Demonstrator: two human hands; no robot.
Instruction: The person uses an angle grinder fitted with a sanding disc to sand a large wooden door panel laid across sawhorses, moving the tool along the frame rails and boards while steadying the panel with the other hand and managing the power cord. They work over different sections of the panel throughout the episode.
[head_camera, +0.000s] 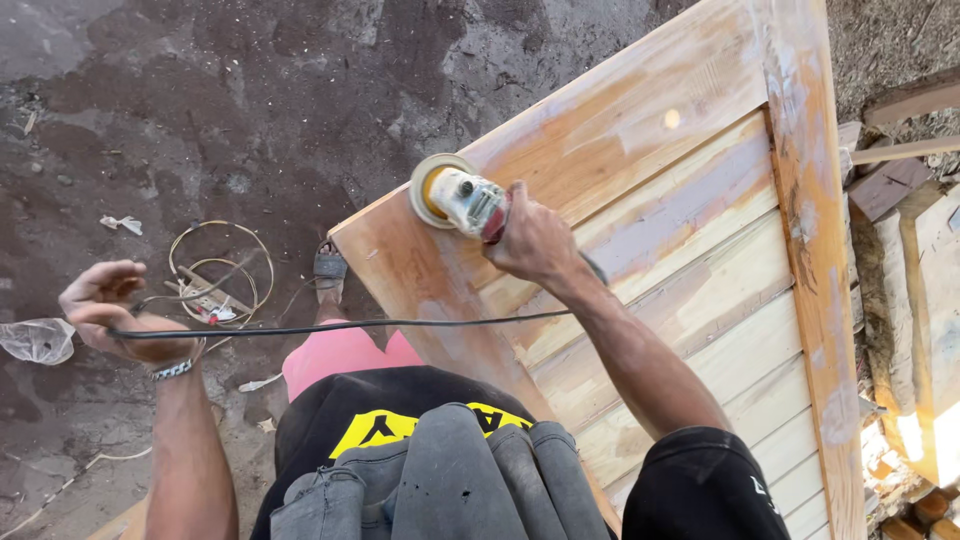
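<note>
Wrapped tightly by the right hand (533, 240), one sander (462, 198) is pressed on the upper corner of one wooden door (690, 260). Left of the door, one black cord (330, 327) is held in the half-curled fingers (100, 295) of the left hand (115, 310).

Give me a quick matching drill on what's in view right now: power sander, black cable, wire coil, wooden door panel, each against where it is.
1 power sander
2 black cable
3 wire coil
4 wooden door panel

A lying on the dirt ground
B gripped in the right hand
C held up by the left hand
D under the sanding disc

Pairs: 1-B, 2-C, 3-A, 4-D
</note>
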